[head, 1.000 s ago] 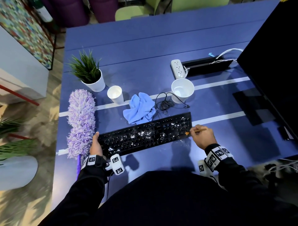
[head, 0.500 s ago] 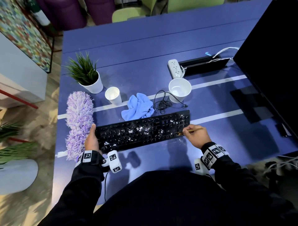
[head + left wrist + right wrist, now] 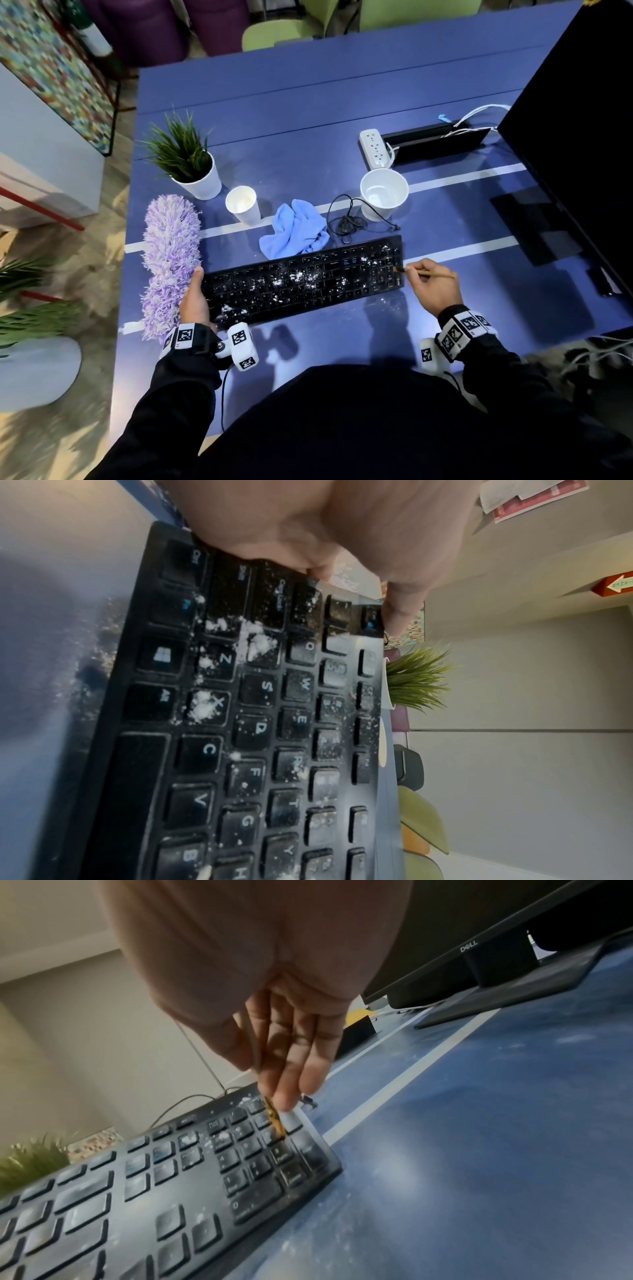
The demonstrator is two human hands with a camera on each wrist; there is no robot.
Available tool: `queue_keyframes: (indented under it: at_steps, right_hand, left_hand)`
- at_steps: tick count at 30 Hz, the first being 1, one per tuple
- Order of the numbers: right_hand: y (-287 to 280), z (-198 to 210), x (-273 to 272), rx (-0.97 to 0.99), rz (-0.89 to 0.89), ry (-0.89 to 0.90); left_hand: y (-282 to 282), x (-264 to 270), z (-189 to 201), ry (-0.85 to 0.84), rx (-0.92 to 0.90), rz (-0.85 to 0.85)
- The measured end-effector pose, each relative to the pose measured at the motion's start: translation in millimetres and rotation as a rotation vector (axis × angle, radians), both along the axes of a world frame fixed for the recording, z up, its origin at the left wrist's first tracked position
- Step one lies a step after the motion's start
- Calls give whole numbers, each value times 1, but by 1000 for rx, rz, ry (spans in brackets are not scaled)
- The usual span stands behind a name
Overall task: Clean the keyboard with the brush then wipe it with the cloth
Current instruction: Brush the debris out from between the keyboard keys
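A black keyboard (image 3: 301, 277) dusted with white powder lies across the blue table (image 3: 308, 102). My left hand (image 3: 193, 298) holds its left end, palm over the edge keys (image 3: 240, 723), one fingertip at the far corner. My right hand (image 3: 431, 284) pinches a thin wooden brush (image 3: 436, 274), whose bristles touch the number pad at the keyboard's right end (image 3: 274, 1118). A crumpled blue cloth (image 3: 294, 229) lies just behind the keyboard's middle, untouched.
A purple fluffy duster (image 3: 171, 263) lies left of the keyboard beside my left hand. Behind it stand a potted plant (image 3: 195, 171), a paper cup (image 3: 243, 205), a white tub (image 3: 383, 195), a coiled cable (image 3: 349, 219) and a power strip (image 3: 375, 149). A black monitor (image 3: 582, 137) fills the right.
The brush tip has shifted slightly up the right end of the keyboard. My left hand keeps its hold on the left end.
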State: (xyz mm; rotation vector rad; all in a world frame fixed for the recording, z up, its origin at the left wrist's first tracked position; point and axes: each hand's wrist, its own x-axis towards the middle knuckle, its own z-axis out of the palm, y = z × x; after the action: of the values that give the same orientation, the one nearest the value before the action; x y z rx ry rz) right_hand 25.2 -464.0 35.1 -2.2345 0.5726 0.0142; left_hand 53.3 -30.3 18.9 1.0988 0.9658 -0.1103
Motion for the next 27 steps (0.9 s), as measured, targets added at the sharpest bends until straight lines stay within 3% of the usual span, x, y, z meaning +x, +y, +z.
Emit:
queue_keyframes:
  at_steps: [5,9,13,16,20,24,27]
  right_hand:
    - [2,-21,-8,13,150,109]
    - [5,-19,-10,21,58,-23]
    - [6,-18,-7,44,89,43]
    - [9,-8,-2,48,33,-53]
    - [14,-5,-1,-14,66,45]
    - [20,1,-1,42,35,-133]
    - [21,-4,-1,23,117,71]
  left_hand:
    - [-1,-1,-2,-1,-10,-14]
    - [-2,-2,1,-4,-6,-33]
    - [-3,-1,2,-13,-19,-32]
    - [-1,0,3,-8,-9,-36]
    - [0,0,1,-8,-9,-28]
    - [-2,-3,1,-24,-6,-28]
    - [-2,-4,1,-24,-16,-32]
